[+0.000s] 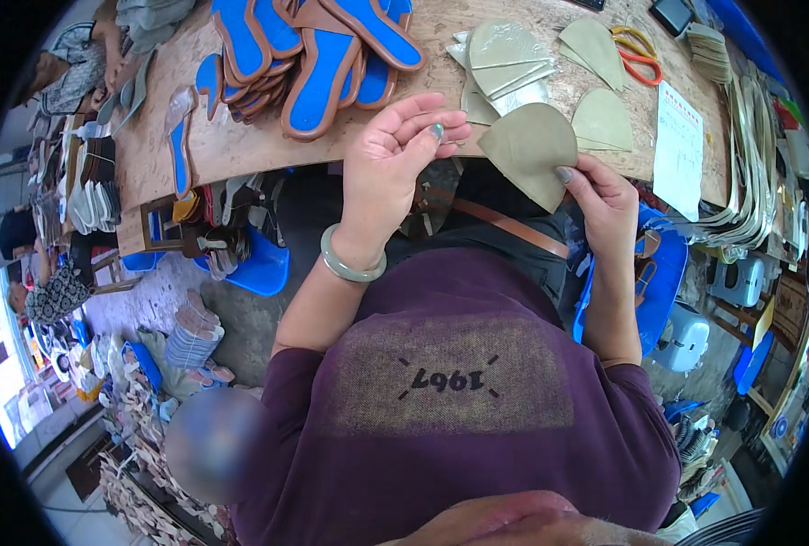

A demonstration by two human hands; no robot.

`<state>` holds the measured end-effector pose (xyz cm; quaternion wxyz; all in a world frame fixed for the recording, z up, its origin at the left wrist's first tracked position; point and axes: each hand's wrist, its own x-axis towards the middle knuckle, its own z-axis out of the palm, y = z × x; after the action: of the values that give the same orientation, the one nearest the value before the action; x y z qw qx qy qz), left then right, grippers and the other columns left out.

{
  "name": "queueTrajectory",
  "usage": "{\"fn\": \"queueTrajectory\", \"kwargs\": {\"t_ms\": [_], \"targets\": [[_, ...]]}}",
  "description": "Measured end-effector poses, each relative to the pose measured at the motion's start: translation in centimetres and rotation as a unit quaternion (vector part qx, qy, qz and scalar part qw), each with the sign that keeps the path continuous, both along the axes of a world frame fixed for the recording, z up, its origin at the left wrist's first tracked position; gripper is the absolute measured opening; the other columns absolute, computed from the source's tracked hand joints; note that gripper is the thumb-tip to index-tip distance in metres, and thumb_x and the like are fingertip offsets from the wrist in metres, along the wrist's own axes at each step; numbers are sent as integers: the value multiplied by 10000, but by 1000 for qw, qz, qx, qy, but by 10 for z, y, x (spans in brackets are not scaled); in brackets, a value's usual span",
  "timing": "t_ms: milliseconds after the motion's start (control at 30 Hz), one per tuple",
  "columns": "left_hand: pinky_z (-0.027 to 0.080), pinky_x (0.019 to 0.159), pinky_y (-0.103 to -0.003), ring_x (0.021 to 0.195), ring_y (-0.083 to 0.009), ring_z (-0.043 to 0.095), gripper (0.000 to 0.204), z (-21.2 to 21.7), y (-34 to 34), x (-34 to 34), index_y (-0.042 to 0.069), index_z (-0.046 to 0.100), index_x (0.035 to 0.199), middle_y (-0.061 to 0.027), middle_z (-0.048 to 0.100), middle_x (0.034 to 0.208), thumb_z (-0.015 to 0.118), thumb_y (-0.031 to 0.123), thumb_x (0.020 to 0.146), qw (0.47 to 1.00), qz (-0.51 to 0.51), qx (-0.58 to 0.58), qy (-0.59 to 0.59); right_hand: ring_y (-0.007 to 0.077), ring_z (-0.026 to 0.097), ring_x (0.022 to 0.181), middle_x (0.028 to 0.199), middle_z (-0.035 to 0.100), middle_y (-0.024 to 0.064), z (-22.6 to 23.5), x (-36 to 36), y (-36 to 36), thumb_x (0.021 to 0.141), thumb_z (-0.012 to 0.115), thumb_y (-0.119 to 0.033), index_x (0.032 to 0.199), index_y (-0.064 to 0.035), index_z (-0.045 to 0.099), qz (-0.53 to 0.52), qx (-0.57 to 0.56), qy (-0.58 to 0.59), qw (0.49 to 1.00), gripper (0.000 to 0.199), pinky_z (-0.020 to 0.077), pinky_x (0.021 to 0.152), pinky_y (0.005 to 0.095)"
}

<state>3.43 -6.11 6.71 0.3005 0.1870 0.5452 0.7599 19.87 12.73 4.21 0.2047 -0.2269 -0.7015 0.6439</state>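
A fan-shaped olive panel is pinched at its rim by the right hand at the near edge of a wooden workbench; whether anything is gripped by the left hand's loosely curled fingers cannot be told.

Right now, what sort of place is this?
Probably a shoemaking workshop: blue-and-brown sole-shaped pieces lie on the wooden workbench, with orange-and-yellow-handled scissors; the right hand holds a rounded olive-green piece.
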Motion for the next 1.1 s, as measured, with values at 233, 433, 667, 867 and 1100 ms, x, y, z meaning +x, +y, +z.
{"fn": "queueTrajectory", "kwargs": {"t_ms": [233, 433, 667, 867, 1100], "targets": [[532, 822, -283, 949, -207, 675, 302, -1, 0, 0, -62, 525, 1232, -153, 668, 1058, 547, 12, 941, 999, -3, -50, 10, 56, 615, 760, 897, 694, 3, 4, 0, 1, 885, 629, -13, 1067, 22, 690, 20, 15, -29, 999, 195, 515, 672, 215], [513, 856, -259, 974, -165, 652, 288, -10, -10, 6, -50, 552, 1217, -118, 648, 1071, 522, -34, 931, 994, -46, -83, 47, 70, 626, 775, 908, 702, 35, 6, -4, 1, 890, 631, -20, 1075, 31, 681, 22, -5, -12, 1000, 198, 530, 686, 226], [543, 785, -255, 899, -155, 680, 199, -9, -28, 19, -53, 643, 1098, -121, 694, 999, 528, -30, 937, 985, -76, -150, 42, 61, 613, 757, 872, 695, 36, 11, -8, -2, 887, 651, -33, 1057, 34, 684, 23, -19, -16, 999, 186, 523, 673, 222], [538, 830, -268, 913, -157, 676, 208, -29, -43, 25, -42, 643, 1085, -102, 693, 994, 513, -52, 923, 979, -98, -175, 42, 59, 594, 724, 851, 692, 35, 11, -10, -1, 884, 658, -42, 1057, 35, 685, 29, 17, -34, 999, 190, 506, 653, 220], [537, 833, -260, 906, -142, 672, 232, -40, -48, 30, -45, 652, 1086, -98, 700, 986, 517, -63, 898, 967, -126, -215, 47, 59, 594, 727, 845, 690, 36, 9, -11, -1, 881, 659, -43, 1057, 39, 681, 31, 8, -24, 999, 195, 503, 655, 220]]}}
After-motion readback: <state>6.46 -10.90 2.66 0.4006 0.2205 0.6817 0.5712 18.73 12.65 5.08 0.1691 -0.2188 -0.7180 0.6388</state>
